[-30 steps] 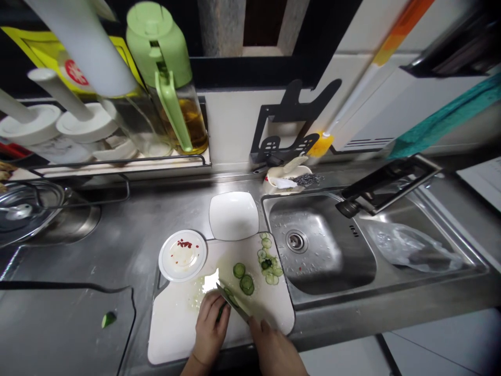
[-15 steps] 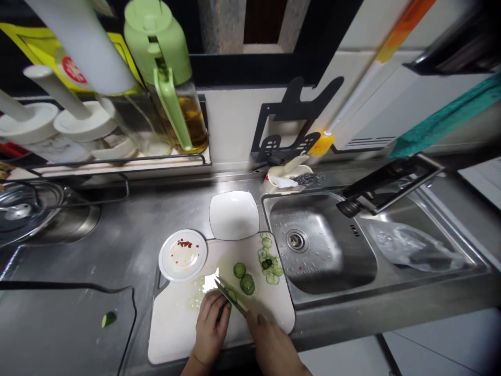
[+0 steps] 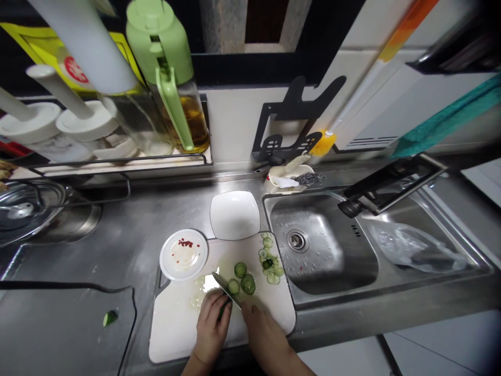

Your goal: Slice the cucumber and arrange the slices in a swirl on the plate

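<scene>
My left hand [image 3: 212, 318] is closed around a piece of cucumber [image 3: 224, 308], mostly hidden under the fingers, on the white cutting board [image 3: 172, 326]. In my right hand [image 3: 263, 331] is a knife [image 3: 227, 290], its handle covered by my fingers. The blade points up and left across the board, right beside the cucumber's cut end. Several thin cucumber slices [image 3: 247, 283] lie just beyond the blade. More slices [image 3: 273, 267] are gathered in a loose group at the board's right edge. Wet patches shine on the board left of the blade.
A white plate with red chili bits [image 3: 183, 263] overlaps the board's upper left corner. Behind the board stands a white square dish [image 3: 235, 214]. The steel sink [image 3: 324, 271] adjoins on the right. A cucumber end [image 3: 110, 318] lies on the left. Bottles and jars line a rack [image 3: 168, 159].
The knife has shifted slightly up and left. A slice that was partly behind the blade now lies flat beyond it. My left hand stays almost in place.
</scene>
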### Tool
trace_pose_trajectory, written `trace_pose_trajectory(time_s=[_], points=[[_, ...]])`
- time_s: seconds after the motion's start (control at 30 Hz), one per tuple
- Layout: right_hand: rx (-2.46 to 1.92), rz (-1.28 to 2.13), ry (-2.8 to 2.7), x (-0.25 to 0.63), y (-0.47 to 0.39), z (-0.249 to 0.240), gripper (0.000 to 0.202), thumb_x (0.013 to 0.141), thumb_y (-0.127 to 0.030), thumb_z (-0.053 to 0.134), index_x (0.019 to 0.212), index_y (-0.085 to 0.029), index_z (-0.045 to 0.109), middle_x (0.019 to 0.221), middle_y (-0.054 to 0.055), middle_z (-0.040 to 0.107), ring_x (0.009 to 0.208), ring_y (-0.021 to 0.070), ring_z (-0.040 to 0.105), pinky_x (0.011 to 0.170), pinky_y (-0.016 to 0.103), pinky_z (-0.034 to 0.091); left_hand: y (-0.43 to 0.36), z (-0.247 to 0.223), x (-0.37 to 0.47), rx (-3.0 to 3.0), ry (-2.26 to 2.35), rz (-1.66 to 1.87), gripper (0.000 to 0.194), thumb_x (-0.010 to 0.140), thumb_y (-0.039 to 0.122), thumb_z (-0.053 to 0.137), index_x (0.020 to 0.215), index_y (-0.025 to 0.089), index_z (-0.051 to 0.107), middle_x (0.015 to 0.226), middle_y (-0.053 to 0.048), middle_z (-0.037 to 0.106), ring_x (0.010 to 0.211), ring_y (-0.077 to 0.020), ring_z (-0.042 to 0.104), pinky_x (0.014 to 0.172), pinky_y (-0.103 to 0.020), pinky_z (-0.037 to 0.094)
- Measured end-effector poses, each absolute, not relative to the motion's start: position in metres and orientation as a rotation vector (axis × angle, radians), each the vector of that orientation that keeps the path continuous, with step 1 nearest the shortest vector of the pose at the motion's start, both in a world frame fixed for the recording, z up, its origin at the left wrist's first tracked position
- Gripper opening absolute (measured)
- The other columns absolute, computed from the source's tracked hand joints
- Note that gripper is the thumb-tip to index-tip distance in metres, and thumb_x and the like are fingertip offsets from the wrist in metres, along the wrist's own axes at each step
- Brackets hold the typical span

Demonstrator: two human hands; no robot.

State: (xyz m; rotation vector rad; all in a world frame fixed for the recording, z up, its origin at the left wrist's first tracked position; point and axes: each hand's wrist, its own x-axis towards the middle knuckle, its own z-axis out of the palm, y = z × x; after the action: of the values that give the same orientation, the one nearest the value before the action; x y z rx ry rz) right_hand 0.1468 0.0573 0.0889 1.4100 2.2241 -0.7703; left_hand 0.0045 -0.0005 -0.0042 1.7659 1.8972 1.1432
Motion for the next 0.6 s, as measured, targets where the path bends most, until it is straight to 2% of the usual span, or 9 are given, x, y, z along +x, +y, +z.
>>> trace_pose_trajectory(time_s=[0.17, 0.33, 0.6], points=[[1.409, -0.738, 2.215, 0.144, 0.057, 0.091, 0.047, 0.081, 0.002, 0.038, 0.120, -0.015, 0.059, 0.103, 0.013, 0.069, 0.092, 0.0226, 0.065, 0.078, 0.030, 0.049, 0.001, -0.003, 0.007, 1.751, 1.903, 1.150, 0.019, 0.086, 0.018, 0.055, 0.101, 0.021, 0.066, 0.101, -0.007, 0.068, 0.100, -0.0181, 0.064, 0.090, -0.035, 0.054], [1.458, -0.709, 2.223, 0.146, 0.055, 0.094, 0.045, 0.082, 0.004, 0.036, 0.114, -0.015, 0.061, 0.098, 0.012, 0.069, 0.088, 0.0212, 0.066, 0.077, 0.028, 0.048, -0.011, 0.006, -0.007, 1.720, 1.969, 1.097, 0.020, 0.087, 0.024, 0.054, 0.104, 0.021, 0.064, 0.106, -0.007, 0.068, 0.102, -0.0185, 0.064, 0.090, -0.034, 0.054], [1.403, -0.707, 2.196, 0.149, 0.055, 0.104, 0.049, 0.079, 0.006, 0.039, 0.119, -0.015, 0.058, 0.103, 0.012, 0.068, 0.093, 0.0200, 0.064, 0.077, 0.027, 0.046, -0.038, 0.006, -0.090, 1.565, 2.508, 0.932, 0.029, 0.087, 0.043, 0.051, 0.100, 0.020, 0.062, 0.097, -0.007, 0.069, 0.091, -0.0217, 0.065, 0.083, -0.035, 0.051]])
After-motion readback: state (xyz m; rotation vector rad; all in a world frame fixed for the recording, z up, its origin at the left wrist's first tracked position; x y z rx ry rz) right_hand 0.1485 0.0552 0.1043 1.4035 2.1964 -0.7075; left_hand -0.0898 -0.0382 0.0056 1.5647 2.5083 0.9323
